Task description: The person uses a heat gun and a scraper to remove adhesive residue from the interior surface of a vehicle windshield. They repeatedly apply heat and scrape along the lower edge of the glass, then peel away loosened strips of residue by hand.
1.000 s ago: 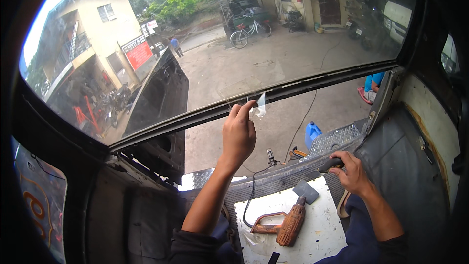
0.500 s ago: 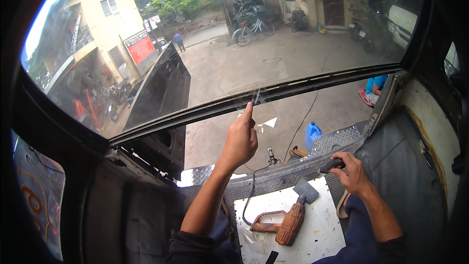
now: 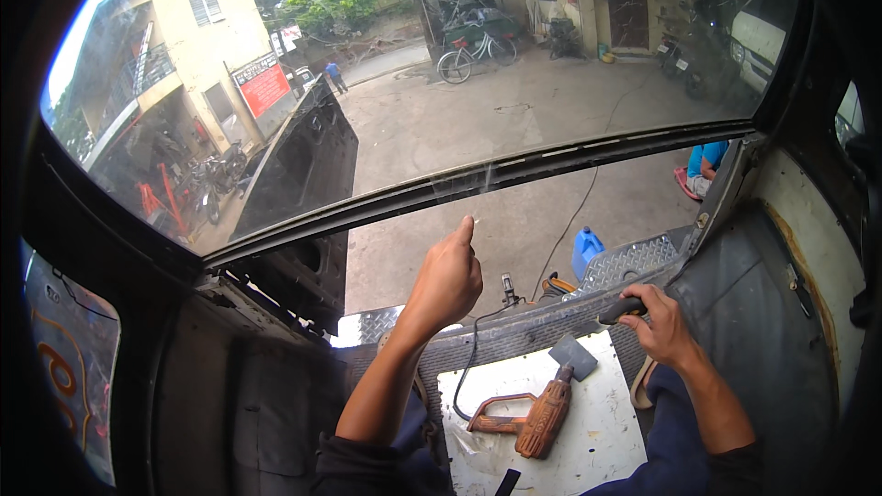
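Note:
My left hand (image 3: 445,277) is raised just below the dark lower frame (image 3: 404,205) of the large window. Its fingers are curled, with thumb and forefinger together at the top; whatever they pinch is too small to make out. A patch of clear film (image 3: 464,182) clings to the window's lower edge above it. Lower right, my right hand (image 3: 663,323) is wrapped round a small black-handled tool (image 3: 621,310), its working end unclear. Between my knees, an orange heat gun (image 3: 544,420) lies on a white board (image 3: 597,459), its nozzle by a grey flat square (image 3: 573,357).
A black cable (image 3: 475,349) runs from the heat gun over the ribbed sill. Outside are a blue jug (image 3: 586,252), a tread-plate step (image 3: 629,262) and a person in a blue shirt (image 3: 707,165). A bicycle (image 3: 478,57) stands farther off.
My left hand has come down a little from the window's lower edge. White film scraps seen beyond its fingertip no longer show. The right hand keeps its grip on the tool.

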`<state>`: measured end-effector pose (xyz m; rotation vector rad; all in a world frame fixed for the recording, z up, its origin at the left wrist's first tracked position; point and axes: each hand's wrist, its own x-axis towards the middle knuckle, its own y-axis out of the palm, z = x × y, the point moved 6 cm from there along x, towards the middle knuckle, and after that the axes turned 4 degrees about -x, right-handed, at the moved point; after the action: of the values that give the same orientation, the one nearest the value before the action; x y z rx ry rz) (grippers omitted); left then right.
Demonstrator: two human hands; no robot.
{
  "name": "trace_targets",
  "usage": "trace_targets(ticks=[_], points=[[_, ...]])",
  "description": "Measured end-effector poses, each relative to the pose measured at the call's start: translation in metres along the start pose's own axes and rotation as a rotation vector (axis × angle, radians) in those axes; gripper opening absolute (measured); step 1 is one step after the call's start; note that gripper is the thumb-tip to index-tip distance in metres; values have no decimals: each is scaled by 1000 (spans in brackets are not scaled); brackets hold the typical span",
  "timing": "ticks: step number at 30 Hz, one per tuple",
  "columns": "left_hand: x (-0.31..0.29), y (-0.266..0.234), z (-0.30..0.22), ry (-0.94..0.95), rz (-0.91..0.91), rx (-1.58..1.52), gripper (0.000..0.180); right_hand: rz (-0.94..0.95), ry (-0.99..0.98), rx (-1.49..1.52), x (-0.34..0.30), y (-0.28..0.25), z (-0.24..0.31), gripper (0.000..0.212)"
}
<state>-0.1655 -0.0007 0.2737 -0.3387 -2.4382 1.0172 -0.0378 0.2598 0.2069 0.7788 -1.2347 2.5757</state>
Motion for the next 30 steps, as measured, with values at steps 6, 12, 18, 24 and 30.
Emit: trace_targets(ticks=[6, 12, 18, 24, 30], points=[[-33, 52, 10, -144, 368, 47, 50, -13, -10, 4, -2, -3, -2, 37], [-45, 94, 54, -75, 559, 34, 42, 20, 40, -2, -4, -3, -6, 36], [-76, 165, 161, -91, 824, 85, 27, 47, 23, -16, -3, -2, -2, 36], [-224, 271, 220, -181, 1670, 197, 10, 65, 51, -33, -5, 0, -5, 36], [-278, 257, 190, -635, 1898, -406, 97, 55, 32, -25, -6, 3, -8, 36]])
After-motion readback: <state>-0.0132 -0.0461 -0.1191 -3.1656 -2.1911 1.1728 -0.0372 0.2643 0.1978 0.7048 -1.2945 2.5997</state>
